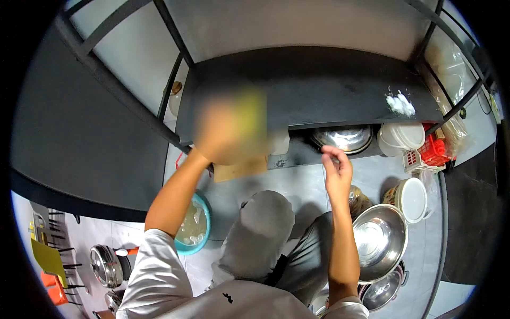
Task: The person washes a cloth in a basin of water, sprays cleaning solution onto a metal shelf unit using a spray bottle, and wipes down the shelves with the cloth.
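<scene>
My left hand (pixel 217 130) is over the left part of a black shelf (pixel 319 80). A blur covers it, so its fingers do not show. Against its right side is a yellow-green thing (pixel 249 114), also blurred; I cannot tell what it is or whether the hand grips it. My right hand (pixel 338 173) is raised in front of the shelf's edge, holding nothing, its fingers loosely bent and the thumb apart. Behind its fingertips, a shiny metal bowl or lid (pixel 345 139) sits on the lower level. A small heap of white foam or powder (pixel 399 103) lies at the shelf's right end.
Black metal posts (pixel 172 80) frame the shelf. A blue basin of cloudy water (pixel 204 228) stands on the floor at left. To the right are a large steel bowl (pixel 380 242), white lidded buckets (pixel 411 201) and a red basket (pixel 433 151). Cardboard (pixel 239 171) sticks out below my left hand.
</scene>
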Action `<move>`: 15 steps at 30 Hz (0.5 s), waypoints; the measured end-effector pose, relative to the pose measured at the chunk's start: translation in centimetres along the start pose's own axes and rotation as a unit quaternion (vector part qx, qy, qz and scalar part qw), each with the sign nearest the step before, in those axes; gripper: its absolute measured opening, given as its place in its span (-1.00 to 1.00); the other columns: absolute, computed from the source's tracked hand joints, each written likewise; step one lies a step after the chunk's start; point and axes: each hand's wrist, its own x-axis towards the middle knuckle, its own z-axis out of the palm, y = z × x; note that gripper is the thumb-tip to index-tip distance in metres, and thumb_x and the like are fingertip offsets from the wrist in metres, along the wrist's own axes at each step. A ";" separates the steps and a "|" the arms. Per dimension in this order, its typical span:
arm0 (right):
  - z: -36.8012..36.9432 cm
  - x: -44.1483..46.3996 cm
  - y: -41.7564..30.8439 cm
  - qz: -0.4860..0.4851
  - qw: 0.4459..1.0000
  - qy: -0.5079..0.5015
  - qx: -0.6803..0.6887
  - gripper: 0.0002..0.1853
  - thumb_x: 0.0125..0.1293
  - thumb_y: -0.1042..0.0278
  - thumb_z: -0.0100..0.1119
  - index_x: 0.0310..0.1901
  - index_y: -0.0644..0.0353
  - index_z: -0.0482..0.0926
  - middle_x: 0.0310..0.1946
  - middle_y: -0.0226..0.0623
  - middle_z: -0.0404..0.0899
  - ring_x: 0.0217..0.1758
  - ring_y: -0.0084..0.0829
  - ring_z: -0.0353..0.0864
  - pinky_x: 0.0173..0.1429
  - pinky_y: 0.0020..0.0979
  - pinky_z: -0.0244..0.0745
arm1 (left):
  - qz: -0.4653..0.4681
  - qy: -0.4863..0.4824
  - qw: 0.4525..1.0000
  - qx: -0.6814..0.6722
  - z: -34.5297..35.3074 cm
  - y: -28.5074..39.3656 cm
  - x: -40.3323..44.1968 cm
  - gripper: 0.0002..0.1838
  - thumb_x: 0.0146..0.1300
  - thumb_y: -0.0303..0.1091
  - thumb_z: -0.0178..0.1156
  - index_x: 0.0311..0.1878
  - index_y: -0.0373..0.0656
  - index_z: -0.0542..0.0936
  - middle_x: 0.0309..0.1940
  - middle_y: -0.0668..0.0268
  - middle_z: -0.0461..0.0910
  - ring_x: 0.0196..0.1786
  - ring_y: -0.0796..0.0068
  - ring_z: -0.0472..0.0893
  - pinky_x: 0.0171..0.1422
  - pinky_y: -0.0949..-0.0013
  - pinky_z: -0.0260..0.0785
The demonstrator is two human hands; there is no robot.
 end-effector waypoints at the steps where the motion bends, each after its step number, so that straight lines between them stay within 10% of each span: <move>1: 0.0 1.1 -0.8 -0.072 0.996 0.022 -0.051 -0.75 0.38 0.47 0.24 0.07 0.21 0.64 0.05 -0.25 0.70 0.19 -0.31 0.61 0.32 -0.30 0.41 | 0.011 0.065 0.998 -0.005 2.8 -3.9 -0.2 -0.33 0.33 0.00 0.19 0.43 -0.16 0.46 0.35 -0.18 0.46 0.49 -0.24 0.34 0.59 -0.32 0.07; 5: -0.2 6.6 -3.4 -0.266 0.929 0.107 -0.233 -0.72 0.31 0.48 0.23 0.06 0.18 0.63 0.24 -0.07 0.57 0.38 0.00 0.45 0.50 -0.10 0.26 | -0.100 -0.051 0.992 0.060 2.4 -8.3 3.8 -0.20 0.40 0.17 0.09 0.58 -0.08 0.26 0.49 -0.18 0.28 0.58 -0.24 0.20 0.65 -0.29 -0.09; 10: -3.2 11.6 -0.5 -0.285 0.849 0.139 -0.422 -0.60 0.42 0.22 0.18 0.20 0.24 0.60 0.36 -0.01 0.48 0.53 0.09 0.30 0.63 0.09 0.06 | -0.243 -0.036 0.969 0.029 5.5 -9.6 11.2 -0.05 0.42 0.31 -0.08 0.69 -0.08 0.00 0.67 -0.09 -0.07 0.68 -0.23 -0.05 0.71 -0.20 -0.25; 15: -2.9 12.2 2.8 -0.287 0.846 0.170 -0.417 -0.54 0.43 0.18 0.15 0.28 0.22 0.54 0.38 -0.02 0.44 0.54 0.10 0.26 0.64 0.21 -0.06 | -0.171 -0.082 0.982 0.017 6.9 -11.5 14.7 -0.02 0.44 0.34 -0.15 0.68 -0.19 -0.03 0.67 -0.17 -0.16 0.70 -0.22 -0.14 0.73 -0.15 -0.34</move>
